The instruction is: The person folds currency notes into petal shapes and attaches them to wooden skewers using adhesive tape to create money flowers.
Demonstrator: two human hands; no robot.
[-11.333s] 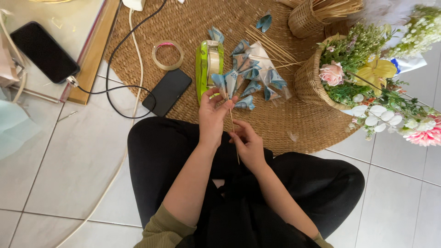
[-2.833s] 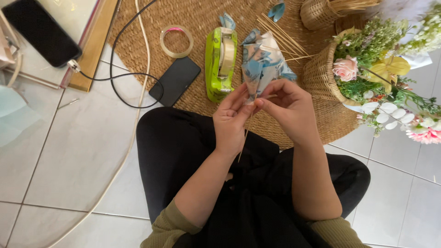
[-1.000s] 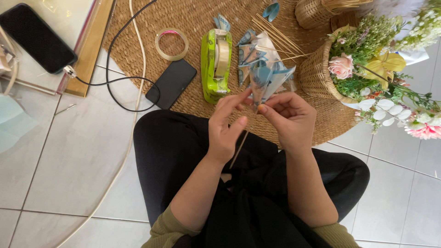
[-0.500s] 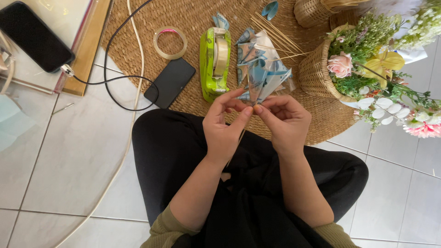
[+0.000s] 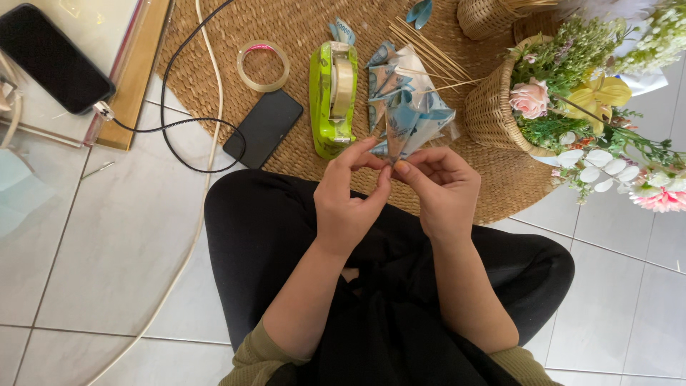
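Observation:
My left hand [image 5: 351, 196] and my right hand [image 5: 441, 187] meet over my lap, fingertips together, pinching the base of a folded blue paper cone [image 5: 411, 127] that points away from me. The thin stick under it is hidden by my fingers. Just beyond lies a pile of similar folded blue paper pieces [image 5: 389, 75] on a round woven mat [image 5: 293, 21]. A lime-green tape dispenser [image 5: 333, 96] stands to the left of the pile. Thin wooden skewers [image 5: 427, 53] lie fanned beside the pile.
A woven basket of artificial flowers [image 5: 564, 107] stands at the right. A black phone [image 5: 263, 128] and a tape roll [image 5: 263, 66] lie on the mat. Another phone [image 5: 51, 57] with a cable [image 5: 171, 143] rests at upper left. White tiled floor [image 5: 100, 243] surrounds my black-clad legs.
My hands have come closer together at the cone's base, and the stick that showed below my fingers a second ago is now hidden.

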